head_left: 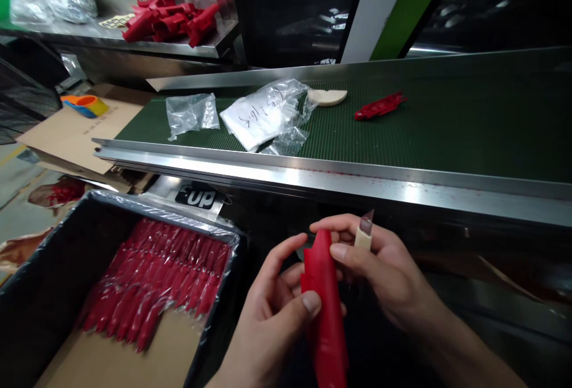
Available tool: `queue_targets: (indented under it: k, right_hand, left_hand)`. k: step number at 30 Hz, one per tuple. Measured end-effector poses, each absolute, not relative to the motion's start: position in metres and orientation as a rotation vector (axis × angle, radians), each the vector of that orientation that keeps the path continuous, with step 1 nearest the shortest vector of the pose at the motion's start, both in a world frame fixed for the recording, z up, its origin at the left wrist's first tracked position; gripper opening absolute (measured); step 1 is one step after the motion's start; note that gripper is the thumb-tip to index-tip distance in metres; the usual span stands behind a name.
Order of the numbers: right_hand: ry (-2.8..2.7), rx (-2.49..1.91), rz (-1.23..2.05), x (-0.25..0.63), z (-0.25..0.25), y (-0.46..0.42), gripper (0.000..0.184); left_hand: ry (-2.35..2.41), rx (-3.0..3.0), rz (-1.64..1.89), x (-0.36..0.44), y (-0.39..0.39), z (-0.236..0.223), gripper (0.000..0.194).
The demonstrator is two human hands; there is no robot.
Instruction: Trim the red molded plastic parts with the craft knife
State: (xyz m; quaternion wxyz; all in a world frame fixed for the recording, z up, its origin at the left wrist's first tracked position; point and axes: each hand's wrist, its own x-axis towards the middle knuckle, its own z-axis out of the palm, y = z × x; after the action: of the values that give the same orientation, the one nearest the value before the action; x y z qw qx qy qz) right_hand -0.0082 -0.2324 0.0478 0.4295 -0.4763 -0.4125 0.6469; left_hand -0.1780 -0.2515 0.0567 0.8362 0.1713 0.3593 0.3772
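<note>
My left hand (272,310) grips a long red plastic part (326,316), held upright in front of me below the conveyor's edge. My right hand (384,263) pinches the top of the same part with thumb and fingers, and also holds a small trimming knife (365,230) with a cream handle and a short blade pointing up. Another red part (379,105) lies on the green conveyor belt (447,120) further away.
A lined cardboard box (53,269) at lower left holds rows of red parts (156,281). Clear plastic bags (263,115) and a cream tool (328,97) lie on the belt. A pile of red parts (170,18) sits on a steel shelf at back left.
</note>
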Motion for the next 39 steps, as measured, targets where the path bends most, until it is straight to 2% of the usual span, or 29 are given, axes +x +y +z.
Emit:
queue_targets:
  k: [7, 19, 26, 33, 39]
  right_hand:
    - [-0.978, -1.204, 1.707, -0.009, 0.045, -0.232, 0.024]
    - [-1.086, -1.290, 1.669, -0.008, 0.046, -0.225, 0.006]
    - [-1.024, -1.169, 1.719, -0.001, 0.046, -0.228, 0.013]
    - [-0.980, -1.154, 1.731, -0.001, 0.048, -0.232, 0.016]
    - [-1.140, -1.213, 1.609, -0.005, 0.049, -0.231, 0.019]
  left_hand:
    - [0.770, 0.371, 0.802, -0.178, -0.251, 0.055, 0.053]
    - [0.966, 0.497, 0.741, -0.176, -0.257, 0.060, 0.052]
    - [0.686, 0.324, 0.780, -0.178, -0.250, 0.052, 0.051]
    - [0.601, 0.282, 0.761, -0.179, -0.248, 0.050, 0.048]
    - [0.635, 0.348, 0.726, -0.182, -0.243, 0.045, 0.052]
